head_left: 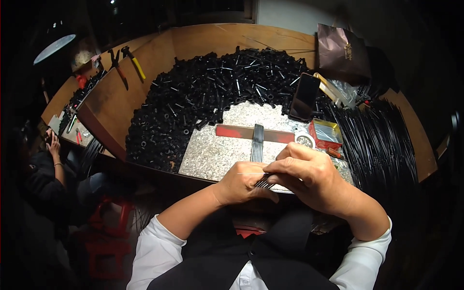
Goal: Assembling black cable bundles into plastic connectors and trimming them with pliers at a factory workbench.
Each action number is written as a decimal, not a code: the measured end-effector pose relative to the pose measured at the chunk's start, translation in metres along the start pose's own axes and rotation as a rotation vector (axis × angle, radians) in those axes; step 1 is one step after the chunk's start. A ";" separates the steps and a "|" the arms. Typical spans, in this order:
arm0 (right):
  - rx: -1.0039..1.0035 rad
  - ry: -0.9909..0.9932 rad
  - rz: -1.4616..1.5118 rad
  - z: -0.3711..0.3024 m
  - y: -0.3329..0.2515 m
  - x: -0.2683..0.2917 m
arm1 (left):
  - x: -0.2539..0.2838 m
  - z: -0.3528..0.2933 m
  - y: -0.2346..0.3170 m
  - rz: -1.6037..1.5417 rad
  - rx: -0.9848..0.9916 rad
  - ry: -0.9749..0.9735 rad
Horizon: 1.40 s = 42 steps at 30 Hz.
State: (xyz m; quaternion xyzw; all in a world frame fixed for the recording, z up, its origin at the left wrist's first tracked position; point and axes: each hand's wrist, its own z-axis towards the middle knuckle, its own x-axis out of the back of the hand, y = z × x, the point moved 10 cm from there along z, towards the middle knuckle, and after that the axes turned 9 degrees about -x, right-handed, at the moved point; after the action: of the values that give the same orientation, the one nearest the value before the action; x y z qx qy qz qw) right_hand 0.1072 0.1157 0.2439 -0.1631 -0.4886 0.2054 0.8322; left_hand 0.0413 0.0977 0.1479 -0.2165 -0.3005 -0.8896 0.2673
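- From the head view, your left hand [244,181] is curled around the near part of a bundle of thin black rods [257,150]; its grip is closed, with the dark ends showing between your two hands.
- Your right hand [309,176] meets it from the other side, thumb and forefinger pinched together; that grip appears to have hold of a thin pale strand [249,173], though the fingers hide where it ends.
- Your bundle runs away from you, its far end lying across a flat red bar [232,131] on the speckled tabletop [208,152].
- Beyond and to the left of that bar, you have a broad heap of small black parts [159,111].
- Past your right hand stand a round white dish [300,133] with small bits in it and, just beside it, a red box [328,144]; a dark phone [304,96] leans at the heap's edge.
- At your far right lies a thick sheaf of long black rods [382,145].
- To your left, a co-worker's hand [54,144] is at another work place.
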 end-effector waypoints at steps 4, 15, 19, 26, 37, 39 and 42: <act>0.002 0.022 -0.076 0.001 -0.002 -0.001 | -0.045 -0.058 -0.047 0.335 0.135 -0.377; 0.075 0.110 -0.084 0.034 -0.045 0.078 | -0.017 -0.027 -0.016 0.442 -0.032 -0.204; -0.122 0.324 -0.479 0.030 -0.051 0.130 | 0.005 0.035 0.005 0.147 0.018 -0.178; -0.221 0.559 -0.642 0.066 -0.047 0.139 | 0.030 0.038 -0.024 -0.324 0.480 -0.022; -0.821 -0.280 1.294 -0.099 0.058 -0.202 | 0.035 -0.157 -0.099 -0.630 0.870 1.164; -0.901 -0.169 1.468 -0.102 0.071 -0.232 | 0.019 -0.180 -0.096 -0.679 0.915 1.282; -0.871 0.031 1.645 -0.099 0.107 -0.252 | 0.002 -0.197 -0.091 -0.724 0.957 1.343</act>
State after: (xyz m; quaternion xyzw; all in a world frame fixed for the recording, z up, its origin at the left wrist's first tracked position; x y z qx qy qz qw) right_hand 0.0647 0.0749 -0.0416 -0.7588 -0.2421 0.5270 0.2965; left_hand -0.0596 0.0303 -0.0322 0.5913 -0.4691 -0.6382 0.1516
